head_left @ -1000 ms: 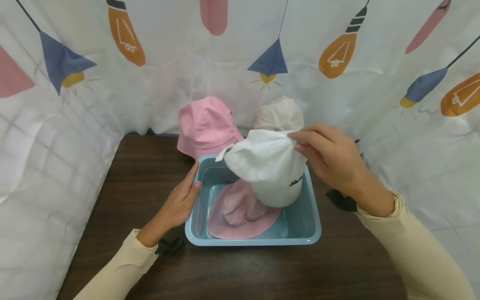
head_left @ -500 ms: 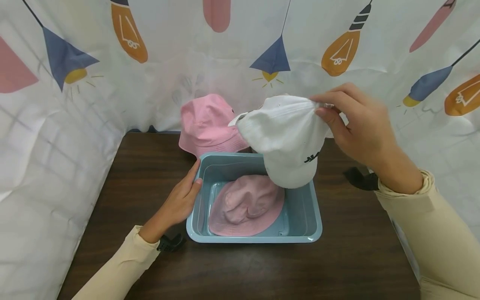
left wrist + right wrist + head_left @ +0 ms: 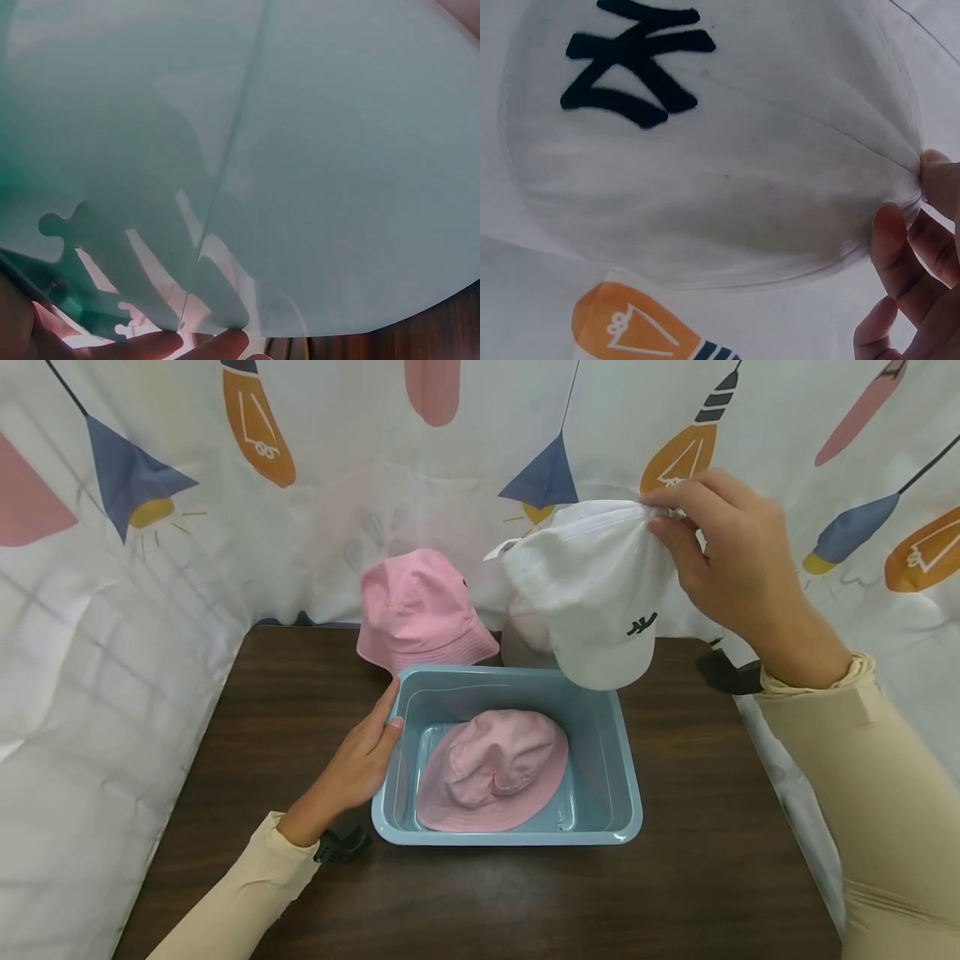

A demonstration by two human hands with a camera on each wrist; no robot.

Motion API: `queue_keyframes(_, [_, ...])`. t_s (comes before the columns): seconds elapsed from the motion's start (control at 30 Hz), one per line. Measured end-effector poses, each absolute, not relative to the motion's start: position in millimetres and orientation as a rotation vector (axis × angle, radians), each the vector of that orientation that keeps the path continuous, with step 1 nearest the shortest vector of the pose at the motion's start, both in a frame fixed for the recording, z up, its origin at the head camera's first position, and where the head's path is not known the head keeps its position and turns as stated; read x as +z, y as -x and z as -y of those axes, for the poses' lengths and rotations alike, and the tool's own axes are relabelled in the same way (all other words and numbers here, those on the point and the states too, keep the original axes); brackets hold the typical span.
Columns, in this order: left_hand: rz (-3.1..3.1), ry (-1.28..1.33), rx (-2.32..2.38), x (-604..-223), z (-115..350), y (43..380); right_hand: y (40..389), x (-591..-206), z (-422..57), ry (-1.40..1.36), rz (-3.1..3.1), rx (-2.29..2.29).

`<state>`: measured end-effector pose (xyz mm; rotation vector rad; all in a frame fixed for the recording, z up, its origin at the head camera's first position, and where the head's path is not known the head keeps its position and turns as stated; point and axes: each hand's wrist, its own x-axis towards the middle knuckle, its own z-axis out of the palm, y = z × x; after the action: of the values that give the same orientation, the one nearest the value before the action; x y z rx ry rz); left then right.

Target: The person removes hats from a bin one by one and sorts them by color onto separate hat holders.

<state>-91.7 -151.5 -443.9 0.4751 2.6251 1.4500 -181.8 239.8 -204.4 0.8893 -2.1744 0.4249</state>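
Note:
In the head view, my right hand (image 3: 738, 552) pinches a white baseball cap (image 3: 592, 568) by its crown and holds it raised, its brim hanging down over the basin's far right corner. Dark stitched letters on the cap face the right wrist camera, with fingertips (image 3: 889, 225) gathering the cloth. My left hand (image 3: 358, 764) rests against the left side of a blue plastic basin (image 3: 510, 839), its fingers stretched along the outer wall and the thumb at the rim. Inside the basin lies a pale pink bucket hat (image 3: 495, 768), crown up and crumpled.
A brighter pink bucket hat (image 3: 420, 610) stands behind the basin at the left. Beside it, a pale cap (image 3: 525, 639) is partly hidden by the white cap. The dark wooden table (image 3: 480, 902) has a white patterned curtain (image 3: 330, 527) around it.
My right hand has lifted the white cap up out of the basin, away and slightly right. The pink hat inside now shows fully. My left hand stays at the basin's side.

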Motion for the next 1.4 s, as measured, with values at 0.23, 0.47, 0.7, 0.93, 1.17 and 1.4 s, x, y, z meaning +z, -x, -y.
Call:
queue_keyframes(0.23, [-2.624,-0.466,1.466,-443.9,151.0,90.2,200.8,-205.0,-243.7,-0.886,2.217,0.353])
queue_keyframes(0.47, [-2.618,-0.451,1.48,-444.1,149.5,88.3,216.4,-214.9,-239.6,-0.76,2.328,0.425])
queue_keyframes(0.7, [-2.641,-0.439,1.451,-443.9,148.8,88.1,223.8,-220.9,-234.5,-0.739,2.385,0.401])
queue_keyframes(0.93, [-2.636,-0.443,1.455,-443.9,149.5,88.5,234.1,-229.0,-230.6,-0.719,2.416,0.389])
queue_keyframes(1.17, [-2.635,-0.442,1.449,-443.5,149.7,88.1,245.9,-239.5,-226.7,-0.673,2.461,0.372])
queue_keyframes(1.4, [-2.641,-0.442,1.453,-443.7,149.9,88.4,255.6,-255.8,-224.9,-0.673,2.479,0.365])
